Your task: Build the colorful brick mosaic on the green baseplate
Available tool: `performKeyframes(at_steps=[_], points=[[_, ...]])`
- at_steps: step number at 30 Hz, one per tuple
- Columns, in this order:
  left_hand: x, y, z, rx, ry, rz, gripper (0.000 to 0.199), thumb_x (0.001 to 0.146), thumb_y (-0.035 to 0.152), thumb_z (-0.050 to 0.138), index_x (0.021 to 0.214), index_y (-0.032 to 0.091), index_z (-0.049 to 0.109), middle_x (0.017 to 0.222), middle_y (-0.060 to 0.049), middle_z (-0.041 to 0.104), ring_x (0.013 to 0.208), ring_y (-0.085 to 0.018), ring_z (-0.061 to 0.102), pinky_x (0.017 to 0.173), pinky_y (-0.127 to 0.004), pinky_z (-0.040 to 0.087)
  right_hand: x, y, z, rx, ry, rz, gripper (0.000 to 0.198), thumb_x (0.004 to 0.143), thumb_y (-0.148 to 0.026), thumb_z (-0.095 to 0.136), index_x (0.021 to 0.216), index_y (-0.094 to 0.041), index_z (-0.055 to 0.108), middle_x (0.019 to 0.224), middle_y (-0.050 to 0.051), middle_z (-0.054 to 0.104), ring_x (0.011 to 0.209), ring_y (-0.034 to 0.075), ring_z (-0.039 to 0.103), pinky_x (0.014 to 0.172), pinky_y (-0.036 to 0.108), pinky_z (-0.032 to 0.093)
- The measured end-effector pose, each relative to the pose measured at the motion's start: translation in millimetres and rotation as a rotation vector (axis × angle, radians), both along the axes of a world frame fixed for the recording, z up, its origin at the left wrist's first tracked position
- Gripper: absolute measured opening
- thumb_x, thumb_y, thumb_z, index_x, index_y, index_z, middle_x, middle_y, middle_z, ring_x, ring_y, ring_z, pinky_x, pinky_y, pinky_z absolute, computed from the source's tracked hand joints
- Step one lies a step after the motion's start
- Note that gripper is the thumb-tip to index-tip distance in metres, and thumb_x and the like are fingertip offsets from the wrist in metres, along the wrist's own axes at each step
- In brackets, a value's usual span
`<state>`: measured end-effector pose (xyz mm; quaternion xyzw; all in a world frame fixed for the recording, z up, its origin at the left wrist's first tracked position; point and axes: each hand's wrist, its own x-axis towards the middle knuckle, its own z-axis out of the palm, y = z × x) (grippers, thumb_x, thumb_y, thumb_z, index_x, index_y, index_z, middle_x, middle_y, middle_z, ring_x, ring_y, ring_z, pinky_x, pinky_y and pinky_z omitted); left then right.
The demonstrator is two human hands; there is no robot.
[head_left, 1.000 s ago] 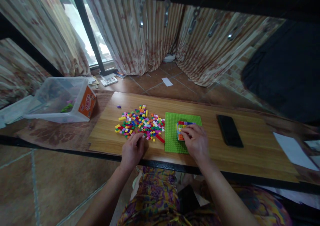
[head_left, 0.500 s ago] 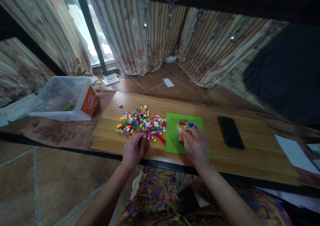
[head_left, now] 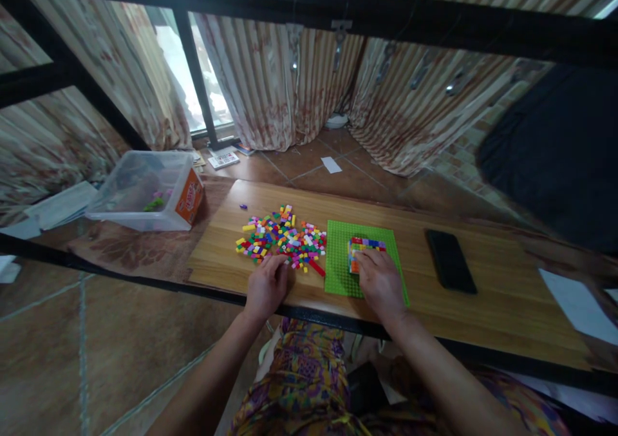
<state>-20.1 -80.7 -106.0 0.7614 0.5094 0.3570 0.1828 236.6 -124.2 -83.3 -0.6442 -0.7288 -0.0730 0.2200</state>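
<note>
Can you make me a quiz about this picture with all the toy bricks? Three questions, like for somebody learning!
1. Which hand is at the brick block on the green board?
2. True or false: the phone is inside the plastic box.
3. Fill in the colour: a long ____ brick lies between the loose bricks and the green board.

Key:
1. The right hand.
2. False; the phone lies on the table.
3. Red.

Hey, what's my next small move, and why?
Probably press down with your right hand on the small multicoloured block of plastic bricks: that hand covers part of it, and the block sits on the flat green studded baseplate. Your left hand is beside the loose multicoloured plastic bricks; I can't tell whether it holds one.
</note>
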Motion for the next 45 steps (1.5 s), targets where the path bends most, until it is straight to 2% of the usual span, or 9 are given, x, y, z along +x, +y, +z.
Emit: performKeyframes(at_steps=[3, 6, 11, 15, 22, 32, 38, 45], points=[[0, 0, -1.3, -0.001, 0.007, 0.005, 0.015, 0.091, 0.023, 0.048, 0.095, 0.021, 0.062, 0.093, -0.005, 0.07, 0.089, -0.019, 0.066, 0.085, -0.034, 0.053, -9, -2, 0, 0.069, 0.082, -0.037, 0.03, 0.095, -0.019, 0.039, 0.104, -0.018, 0.068, 0.1, 0.011, 0.066, 0.097, 0.025, 0.056, 0.086, 0.041, 0.045], [0, 0, -2.0, -0.004, 0.002, 0.003, 0.015, 0.091, 0.024, 0.048, 0.095, 0.021, 0.062, 0.092, -0.005, 0.07, 0.088, -0.019, 0.066, 0.084, -0.034, 0.053, -36, -8, 2, 0.094, 0.132, -0.034, 0.027, 0.095, -0.02, 0.041, 0.099, -0.02, 0.068, 0.1, 0.01, 0.066, 0.097, 0.023, 0.056, 0.088, 0.039, 0.044], [0, 0, -1.3, -0.004, -0.004, 0.011, 0.015, 0.09, 0.023, 0.049, 0.095, 0.021, 0.063, 0.092, -0.006, 0.07, 0.091, -0.02, 0.066, 0.084, -0.034, 0.053, -92, -8, 2, -0.136, 0.183, 0.055, 0.021, 0.095, -0.023, 0.045, 0.094, -0.021, 0.066, 0.088, 0.006, 0.065, 0.088, 0.021, 0.057, 0.08, 0.033, 0.043], [0, 0, 0.0, -0.017, -0.009, 0.011, 0.014, 0.09, 0.023, 0.049, 0.094, 0.02, 0.063, 0.09, -0.006, 0.069, 0.087, -0.019, 0.066, 0.083, -0.033, 0.053, -110, 4, -4, -0.201, 0.133, -0.005, 0.016, 0.093, -0.021, 0.047, 0.09, -0.02, 0.063, 0.088, 0.008, 0.064, 0.087, 0.023, 0.056, 0.077, 0.034, 0.042], [0, 0, -1.6, 0.015, -0.023, 0.007, 0.014, 0.091, 0.024, 0.05, 0.094, 0.021, 0.063, 0.09, -0.005, 0.07, 0.089, -0.019, 0.066, 0.093, -0.036, 0.051, -112, 14, -6, -0.215, 0.06, -0.044, 0.019, 0.091, -0.015, 0.046, 0.081, -0.021, 0.061, 0.086, 0.009, 0.063, 0.084, 0.024, 0.054, 0.072, 0.035, 0.04], [-1, 1, -0.7, 0.009, 0.01, 0.004, 0.014, 0.091, 0.026, 0.049, 0.094, 0.021, 0.062, 0.088, -0.004, 0.07, 0.085, -0.018, 0.067, 0.083, -0.033, 0.053, -112, 12, -5, -0.259, 0.122, -0.023, 0.019, 0.09, -0.01, 0.046, 0.087, -0.019, 0.063, 0.087, 0.009, 0.063, 0.086, 0.024, 0.055, 0.076, 0.034, 0.041], [-2, 2, -2.8, 0.011, 0.03, 0.011, 0.017, 0.091, 0.026, 0.049, 0.097, 0.02, 0.063, 0.094, -0.006, 0.071, 0.091, -0.02, 0.067, 0.081, -0.032, 0.053, -99, -6, -4, -0.153, 0.31, 0.024, 0.029, 0.092, -0.01, 0.042, 0.108, -0.02, 0.064, 0.093, 0.007, 0.064, 0.09, 0.021, 0.058, 0.079, 0.03, 0.045], [-1, 2, -3.5, 0.009, 0.068, 0.019, 0.018, 0.091, 0.027, 0.049, 0.098, 0.019, 0.064, 0.094, -0.006, 0.071, 0.093, -0.021, 0.067, 0.081, -0.032, 0.053, -48, -24, 10, 0.023, 0.53, -0.104, 0.02, 0.093, -0.022, 0.048, 0.095, -0.022, 0.067, 0.092, 0.006, 0.069, 0.087, 0.019, 0.064, 0.08, 0.032, 0.05]])
